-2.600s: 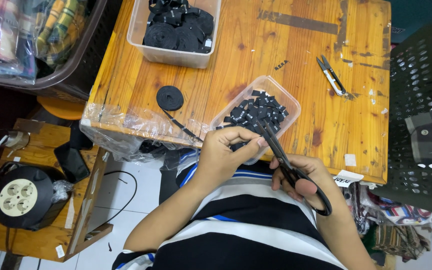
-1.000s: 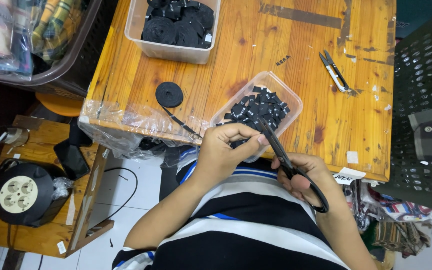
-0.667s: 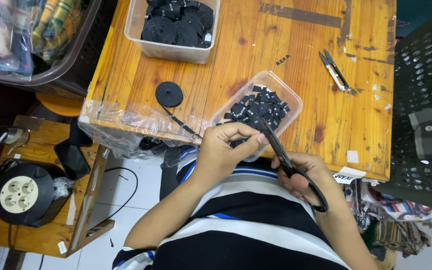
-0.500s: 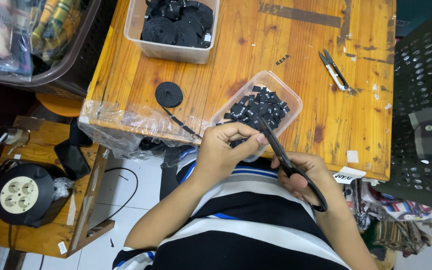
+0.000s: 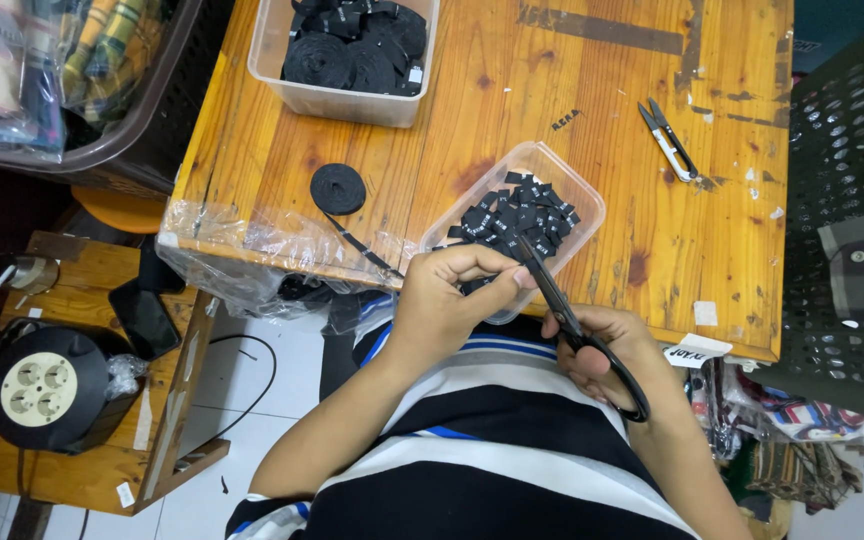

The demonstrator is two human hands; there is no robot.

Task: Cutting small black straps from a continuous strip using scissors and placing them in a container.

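Head view: the left hand pinches a black ribbon at the near tabletop edge; the right hand is closed through the handles of black scissors, blades pointing to 11 o'clock over a clear tub of cut black labels. The ribbon runs from a flat roll at 10 o'clock. A second tub at 12 is cut off. Snips lie at 1 o'clock. The fingers hide the ribbon's end.

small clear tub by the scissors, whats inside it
The small tub holds a heap of short black cut label pieces. The scissors and left hand cover its near end, so what lies there cannot be seen.
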